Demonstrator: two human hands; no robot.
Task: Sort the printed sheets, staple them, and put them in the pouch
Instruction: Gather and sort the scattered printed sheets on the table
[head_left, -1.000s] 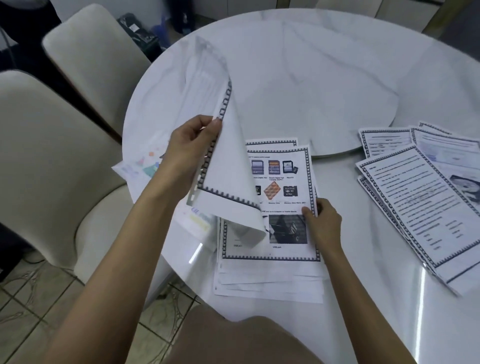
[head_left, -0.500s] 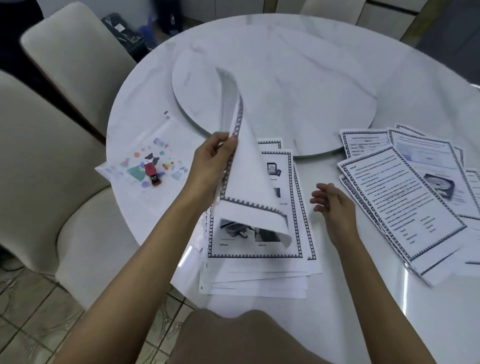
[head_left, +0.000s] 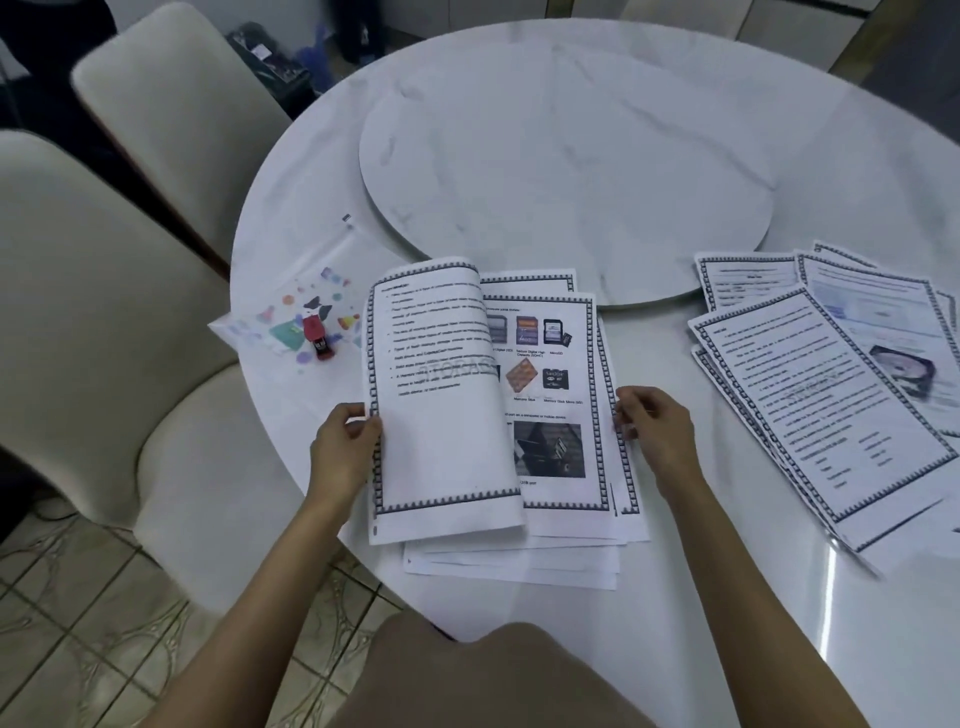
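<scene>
A stack of printed sheets (head_left: 563, 431) with dark patterned borders lies at the table's near edge. My left hand (head_left: 345, 447) pinches the left edge of a text sheet (head_left: 441, 395) that curves over the stack's left half. At the stack's right edge my right hand (head_left: 652, 421) has its fingers curled around the sheets' edge. A second spread of printed sheets (head_left: 821, 395) lies to the right. A clear pouch (head_left: 291, 317) with colourful shapes lies left of the stack, and a small red stapler (head_left: 316, 336) sits on it.
The round white marble table (head_left: 857, 171) carries a raised turntable disc (head_left: 566, 171) in its middle. Two cream chairs (head_left: 93, 291) stand to the left. Tiled floor (head_left: 78, 623) shows below the table's edge.
My left hand has brought the lifted sheet down from upright so that it lies printed side up over the stack's left half. My right hand has returned to the stack's right edge.
</scene>
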